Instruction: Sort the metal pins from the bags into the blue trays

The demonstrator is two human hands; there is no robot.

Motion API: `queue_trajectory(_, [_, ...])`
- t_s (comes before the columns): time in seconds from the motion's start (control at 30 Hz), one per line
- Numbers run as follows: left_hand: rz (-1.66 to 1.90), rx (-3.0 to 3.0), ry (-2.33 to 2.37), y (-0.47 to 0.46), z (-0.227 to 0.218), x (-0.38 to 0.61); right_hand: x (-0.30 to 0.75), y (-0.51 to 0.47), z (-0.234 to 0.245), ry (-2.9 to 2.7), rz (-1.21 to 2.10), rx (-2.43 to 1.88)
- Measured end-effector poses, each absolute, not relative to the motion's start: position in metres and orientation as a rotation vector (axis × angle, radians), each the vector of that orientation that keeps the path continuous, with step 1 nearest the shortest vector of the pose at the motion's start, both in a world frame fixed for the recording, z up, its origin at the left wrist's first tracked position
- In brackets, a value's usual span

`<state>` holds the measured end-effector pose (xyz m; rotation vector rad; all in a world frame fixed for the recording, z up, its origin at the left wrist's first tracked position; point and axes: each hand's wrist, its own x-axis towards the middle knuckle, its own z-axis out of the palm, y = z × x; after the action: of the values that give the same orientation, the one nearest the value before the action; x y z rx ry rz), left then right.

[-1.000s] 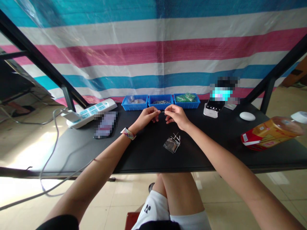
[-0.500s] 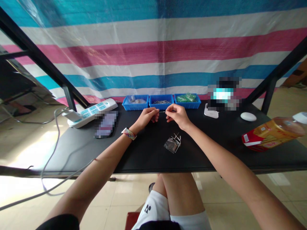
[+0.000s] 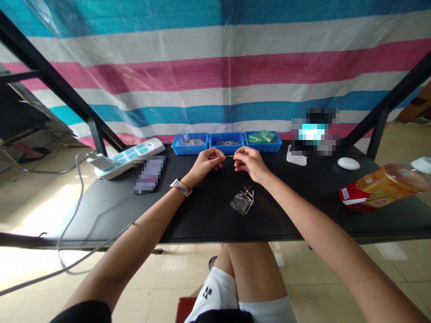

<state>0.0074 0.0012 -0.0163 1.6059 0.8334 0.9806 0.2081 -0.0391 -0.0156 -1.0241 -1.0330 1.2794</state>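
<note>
My left hand (image 3: 208, 162) and my right hand (image 3: 248, 162) meet above the black table (image 3: 101, 202), just in front of the middle blue bin (image 3: 226, 142). Both pinch a thin metal pin (image 3: 230, 155) that spans the small gap between their fingertips. Nearer to me lies a small clear bag (image 3: 240, 203) with several metal pins (image 3: 248, 193) sticking out of it. The middle bin holds more metal pins.
A left blue bin (image 3: 189, 143) holds clear bags, a right blue bin (image 3: 262, 140) green parts. A white power strip (image 3: 126, 158) and a phone (image 3: 148, 174) lie left. A white device (image 3: 296, 157), a white puck (image 3: 348, 163) and a lying bottle (image 3: 380, 186) are right.
The hands have stayed in place and drawn slightly closer together on the pin. Nothing else has moved.
</note>
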Motion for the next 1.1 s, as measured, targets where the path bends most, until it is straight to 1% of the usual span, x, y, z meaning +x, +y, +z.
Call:
queue_trajectory(0.33, [1.019,1.581,0.807,0.002,-0.017,0.007,0.21,-0.039,-0.016,-1.008,1.327,-1.04])
queue_trajectory(0.53, [1.021,1.519,0.812,-0.001,-0.013,0.006,0.215,-0.034,-0.003,-0.857,1.286,-0.946])
queue_trajectory(0.73, [1.013,1.519,0.821,-0.002,-0.011,0.006,0.226,-0.031,0.004,-0.932,1.471,-1.073])
queue_trajectory(0.83, [1.006,1.528,0.823,-0.002,-0.011,0.006,0.24,-0.03,0.002,-1.138,1.416,-1.178])
queue_trajectory(0.9, [0.989,1.543,0.816,-0.002,-0.011,0.007,0.251,-0.031,0.005,-1.415,1.377,-1.232])
queue_trajectory(1.03, [0.958,1.562,0.802,-0.003,-0.012,0.008,0.264,-0.039,0.019,-2.074,1.493,-1.201])
queue_trajectory(1.1, [0.956,1.566,0.788,-0.004,-0.012,0.008,0.264,-0.044,0.024,-2.285,1.521,-1.143])
